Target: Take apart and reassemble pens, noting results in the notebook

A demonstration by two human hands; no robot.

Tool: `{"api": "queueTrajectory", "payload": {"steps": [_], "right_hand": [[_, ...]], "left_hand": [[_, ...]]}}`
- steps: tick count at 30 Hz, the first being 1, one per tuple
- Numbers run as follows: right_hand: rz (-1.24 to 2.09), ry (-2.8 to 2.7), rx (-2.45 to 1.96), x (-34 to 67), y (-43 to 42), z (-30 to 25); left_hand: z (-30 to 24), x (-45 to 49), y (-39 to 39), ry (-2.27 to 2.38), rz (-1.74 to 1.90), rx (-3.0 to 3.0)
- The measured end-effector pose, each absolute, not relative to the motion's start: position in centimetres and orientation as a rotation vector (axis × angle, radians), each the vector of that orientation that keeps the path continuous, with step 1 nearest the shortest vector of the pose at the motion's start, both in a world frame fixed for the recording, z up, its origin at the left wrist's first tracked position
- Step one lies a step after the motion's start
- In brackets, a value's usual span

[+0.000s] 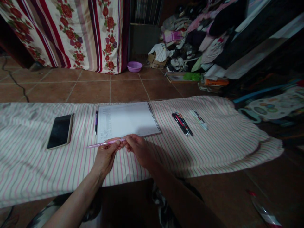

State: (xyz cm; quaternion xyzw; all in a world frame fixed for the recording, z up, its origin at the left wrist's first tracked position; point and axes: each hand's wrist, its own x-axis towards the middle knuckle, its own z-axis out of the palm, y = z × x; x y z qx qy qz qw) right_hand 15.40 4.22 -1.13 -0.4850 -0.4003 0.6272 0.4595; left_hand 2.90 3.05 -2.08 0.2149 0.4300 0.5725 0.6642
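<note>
Both my hands meet over the near edge of a spiral notebook point(127, 119) lying open on a striped cloth point(213, 142). My left hand point(105, 156) pinches a pink pen point(99, 144) that sticks out to the left. My right hand point(140, 148) is closed on the pen's right end, fingertips touching those of the left. A purple pen point(96, 121) lies along the notebook's left edge.
A black phone point(60, 131) lies on the cloth at left. Several pens point(182, 123) and a white marker point(199, 119) lie right of the notebook. Beyond the cloth are tiled floor, a purple bowl point(134, 66), a floral curtain point(78, 31) and a clothes pile point(190, 41).
</note>
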Motion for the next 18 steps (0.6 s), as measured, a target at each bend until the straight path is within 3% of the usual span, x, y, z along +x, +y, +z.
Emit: {"api": "queueTrajectory", "payload": {"steps": [18], "right_hand": [[1.557,-0.897,-1.212,15.8,4.3,-0.9]], "left_hand": [[-1.5,2.5,2.8,0.895,1.232,0.515]]}}
